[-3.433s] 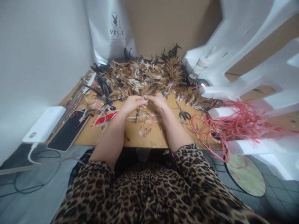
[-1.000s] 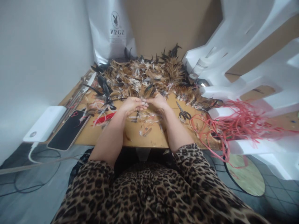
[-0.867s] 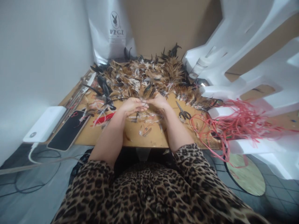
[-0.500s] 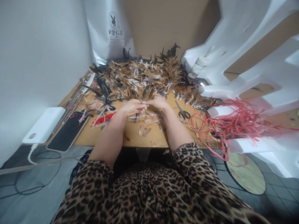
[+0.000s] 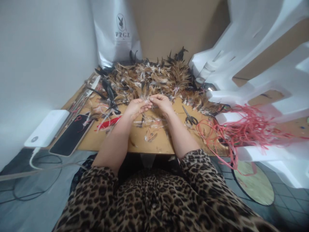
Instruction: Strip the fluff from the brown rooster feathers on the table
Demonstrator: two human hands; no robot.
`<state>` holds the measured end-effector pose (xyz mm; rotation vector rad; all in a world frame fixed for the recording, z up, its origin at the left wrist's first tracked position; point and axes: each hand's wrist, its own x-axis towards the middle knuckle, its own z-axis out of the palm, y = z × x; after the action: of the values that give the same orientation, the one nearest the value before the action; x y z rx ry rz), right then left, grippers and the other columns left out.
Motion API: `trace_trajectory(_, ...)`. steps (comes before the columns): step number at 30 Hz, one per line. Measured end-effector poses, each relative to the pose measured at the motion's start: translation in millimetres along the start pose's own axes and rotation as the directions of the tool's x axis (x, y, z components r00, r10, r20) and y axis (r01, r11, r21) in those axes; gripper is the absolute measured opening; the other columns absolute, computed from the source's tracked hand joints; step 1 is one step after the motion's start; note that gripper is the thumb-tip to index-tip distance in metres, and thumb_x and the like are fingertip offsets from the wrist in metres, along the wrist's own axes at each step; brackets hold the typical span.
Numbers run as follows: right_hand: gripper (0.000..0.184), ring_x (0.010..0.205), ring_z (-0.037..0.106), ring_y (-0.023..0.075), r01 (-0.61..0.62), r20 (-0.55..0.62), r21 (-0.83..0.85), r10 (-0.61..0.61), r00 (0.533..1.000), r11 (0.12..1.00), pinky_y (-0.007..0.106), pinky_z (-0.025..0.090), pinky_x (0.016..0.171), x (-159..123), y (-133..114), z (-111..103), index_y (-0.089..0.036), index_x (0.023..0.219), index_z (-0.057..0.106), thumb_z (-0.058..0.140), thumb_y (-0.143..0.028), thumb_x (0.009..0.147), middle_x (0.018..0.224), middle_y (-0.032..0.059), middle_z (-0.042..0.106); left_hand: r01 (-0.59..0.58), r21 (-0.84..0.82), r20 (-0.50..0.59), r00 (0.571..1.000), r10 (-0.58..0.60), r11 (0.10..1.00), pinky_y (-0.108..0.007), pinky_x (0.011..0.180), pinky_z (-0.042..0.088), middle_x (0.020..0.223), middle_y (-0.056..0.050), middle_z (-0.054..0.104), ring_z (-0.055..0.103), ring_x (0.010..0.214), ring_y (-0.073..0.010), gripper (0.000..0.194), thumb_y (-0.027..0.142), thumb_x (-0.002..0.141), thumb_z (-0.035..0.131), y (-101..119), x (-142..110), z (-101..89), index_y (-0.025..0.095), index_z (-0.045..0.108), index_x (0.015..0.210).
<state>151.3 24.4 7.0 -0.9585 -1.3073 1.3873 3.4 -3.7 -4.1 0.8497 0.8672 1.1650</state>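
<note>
My left hand (image 5: 137,108) is closed in a pinch around the lower end of a small feather bunch (image 5: 145,91), brown with dark tips pointing away from me. Thumb and forefinger of my right hand (image 5: 162,103) are pressed together at the same quill end, close against the left fingertips. What sits between the right fingertips is too small to make out. Just beyond both hands lies a wide heap of brown feathers (image 5: 154,75). Scissors (image 5: 190,116) with dark handles rest on the table right of my right hand.
Red string (image 5: 251,129) spills over white foam pieces (image 5: 253,151) at the right. Left are a phone (image 5: 71,137), a white power bank (image 5: 47,129) with a cable, a red strip (image 5: 108,123) and black feathers (image 5: 108,93). Feather scraps (image 5: 151,136) litter the table front.
The bunch now stands more upright and fanned out above my left fingers. My right fingers have drawn together near its base. The view has shifted slightly.
</note>
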Motion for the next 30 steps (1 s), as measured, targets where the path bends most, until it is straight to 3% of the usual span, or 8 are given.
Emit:
trace_trajectory(9,0.025,0.058,0.05,0.0073,0.052,-0.023,-0.079,-0.054,0.998,0.995,0.022,0.043,0.063,-0.8,-0.4,2.7,-0.014,0.066,0.061,0.072,-0.033,0.055,0.061,-0.0032,0.059,0.002,0.111,-0.019,1.0,0.0,0.994,-0.018,0.056,0.047,0.066,-0.009,0.067,0.061,0.055,-0.0082,0.017,0.022,0.069,0.07,3.2,-7.5,8.0,0.007,0.063,0.069)
trace_trajectory(15,0.031,0.07,0.057,0.0113,0.182,0.089,-0.191,-0.168,0.982,0.964,0.026,0.046,0.071,-0.4,4.2,3.6,-0.014,0.085,0.063,0.067,-0.036,0.064,0.077,0.002,0.066,0.012,-0.052,-0.087,0.996,-0.016,0.999,-0.02,0.064,0.049,0.072,-0.007,0.068,0.065,0.067,-0.0109,0.011,0.02,0.072,0.067,1.6,-0.5,0.8,0.01,0.063,0.074)
trace_trajectory(17,0.034,0.077,0.059,0.0135,0.296,0.147,-0.331,-0.261,0.954,0.896,0.028,0.046,0.075,-2.2,5.0,4.6,-0.013,0.093,0.063,0.066,-0.034,0.066,0.086,0.0047,0.066,0.02,-0.122,-0.101,0.994,-0.032,0.992,-0.024,0.071,0.05,0.077,-0.006,0.069,0.065,0.071,-0.011,0.007,0.017,0.073,0.065,2.0,0.9,-1.1,0.012,0.063,0.076)
trace_trajectory(20,0.034,0.087,0.058,0.0162,0.455,0.211,-0.561,-0.412,0.887,0.692,0.029,0.044,0.081,-6.0,4.9,6.2,-0.013,0.099,0.062,0.063,-0.027,0.068,0.095,0.0072,0.065,0.047,-0.15,-0.085,0.995,-0.06,0.988,-0.03,0.079,0.049,0.083,-0.007,0.07,0.065,0.075,-0.012,0.007,0.016,0.073,0.064,3.3,0.3,-0.9,0.012,0.064,0.08)
trace_trajectory(23,0.028,0.086,0.057,0.0169,0.484,0.24,-0.689,-0.461,0.855,0.54,0.029,0.042,0.08,-7.9,5.2,6.3,-0.015,0.096,0.063,0.06,-0.025,0.071,0.093,0.0064,0.065,0.06,-0.128,-0.085,0.994,-0.071,0.99,-0.033,0.083,0.048,0.083,-0.009,0.07,0.065,0.077,-0.0137,0.008,0.016,0.072,0.066,4.4,-2.2,1.8,0.011,0.064,0.078)
trace_trajectory(30,0.023,0.072,0.054,0.0153,0.403,0.191,-0.769,-0.424,0.885,0.496,0.026,0.039,0.069,-6.7,8.9,5.9,-0.015,0.083,0.063,0.058,-0.036,0.074,0.075,0.0035,0.061,0.071,-0.05,-0.069,0.995,-0.074,0.996,-0.035,0.083,0.048,0.077,-0.009,0.069,0.066,0.072,-0.0144,0.011,0.019,0.07,0.068,2.8,-3.4,2.8,0.01,0.064,0.075)
